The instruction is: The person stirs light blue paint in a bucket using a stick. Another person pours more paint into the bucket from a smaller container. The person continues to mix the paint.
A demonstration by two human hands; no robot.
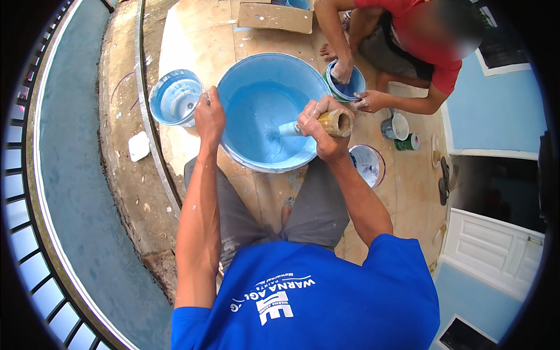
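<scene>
A large round tub (233, 87) of light blue paint (252, 114) stands on the floor in front of me. My left hand (209, 119) is closed on the tub's left rim. In my right hand (324, 131) is a thick bamboo stick (337, 123), held near its hollow top end. The stick slants over the tub's right side, its lower part coated blue and its tip down in the paint. A smaller paint-smeared bucket (173, 102) stands left of the tub, next to my left hand.
At the upper right a crouching co-worker in red (434, 70) has one hand inside a blue-smeared bucket (357, 74). A white paint pail (367, 166), a small pot (395, 126) and a green can (408, 142) stand at right. Cardboard (274, 18) lies beyond; a metal rail (149, 87) runs along the left.
</scene>
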